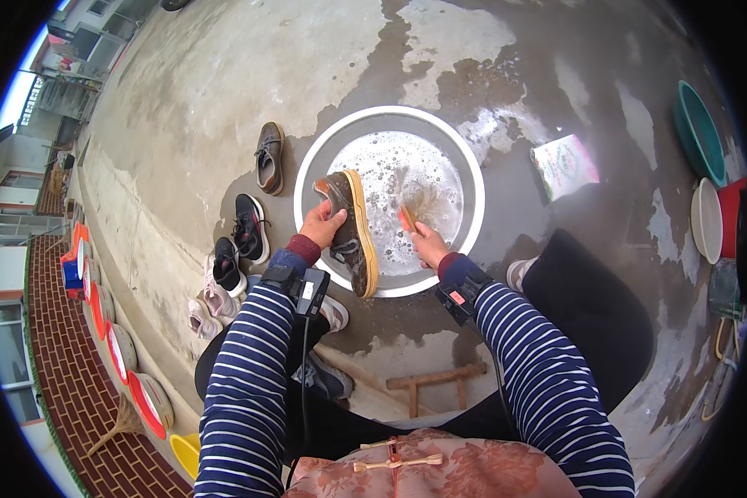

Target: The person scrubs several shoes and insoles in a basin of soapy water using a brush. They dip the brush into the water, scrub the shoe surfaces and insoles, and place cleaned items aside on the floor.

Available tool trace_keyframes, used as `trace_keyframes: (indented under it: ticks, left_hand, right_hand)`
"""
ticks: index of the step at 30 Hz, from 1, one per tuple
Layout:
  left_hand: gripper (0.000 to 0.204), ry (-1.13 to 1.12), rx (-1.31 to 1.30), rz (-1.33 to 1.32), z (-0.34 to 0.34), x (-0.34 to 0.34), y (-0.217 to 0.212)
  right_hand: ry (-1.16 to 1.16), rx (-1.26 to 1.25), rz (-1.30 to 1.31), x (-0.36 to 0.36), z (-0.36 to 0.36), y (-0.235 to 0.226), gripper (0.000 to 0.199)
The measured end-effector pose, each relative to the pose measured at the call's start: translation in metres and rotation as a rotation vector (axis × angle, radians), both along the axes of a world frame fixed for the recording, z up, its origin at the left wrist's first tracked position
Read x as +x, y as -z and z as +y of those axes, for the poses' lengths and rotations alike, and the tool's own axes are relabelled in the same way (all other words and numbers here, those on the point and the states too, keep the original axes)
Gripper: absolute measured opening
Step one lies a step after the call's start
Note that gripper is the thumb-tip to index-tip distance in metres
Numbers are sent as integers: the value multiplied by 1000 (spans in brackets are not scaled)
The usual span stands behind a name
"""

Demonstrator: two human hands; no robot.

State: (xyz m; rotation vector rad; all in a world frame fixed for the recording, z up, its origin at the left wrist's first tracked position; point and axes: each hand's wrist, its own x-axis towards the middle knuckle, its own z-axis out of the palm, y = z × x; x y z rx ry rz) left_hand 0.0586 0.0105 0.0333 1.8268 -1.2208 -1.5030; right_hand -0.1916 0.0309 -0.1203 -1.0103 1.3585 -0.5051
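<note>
My left hand [322,226] grips a dark brown shoe [343,195] by its upper, with the yellowish sole [363,224] facing right. The shoe is tilted on its side above the left part of a wide metal basin [476,191]. Foamy water [373,153] fills the basin. My right hand [429,245] is closed round the wooden handle of a scrub brush [409,217]. The brush's bristle end is blurred over the suds, apart from the shoe; whether it dips into the water I cannot tell.
Left of the basin stand a matching brown shoe [269,158], black sneakers [250,228] and pale pink shoes [217,297]. A white-and-pink packet [565,167] lies to the right on wet concrete. Farther right are a green basin [699,133] and a red bucket [733,217]. A wooden stool [436,378] stands near me.
</note>
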Motion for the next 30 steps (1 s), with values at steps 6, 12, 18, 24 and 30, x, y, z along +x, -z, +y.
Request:
trace_keyframes:
  ticks: [6, 12, 18, 24, 30]
  left_hand:
    - [24, 160, -270, -148, -8, -10, -15]
    - [13, 457, -468, -830, 21, -36, -59]
    - [8, 598, -599, -961, 57, -53, -74]
    - [26, 713, -772, -1109, 75, -29, -73]
    - [31, 576, -501, -984, 117, 13, -39]
  right_hand:
    - [71, -579, -130, 11, 15, -140, 53]
    - [0, -760, -51, 9, 20, -190, 56]
    - [17, -605, -103, 11, 18, -193, 53]
    - [76, -540, -216, 19, 22, -174, 50]
    - [-63, -356, -283, 41, 92, -131, 53]
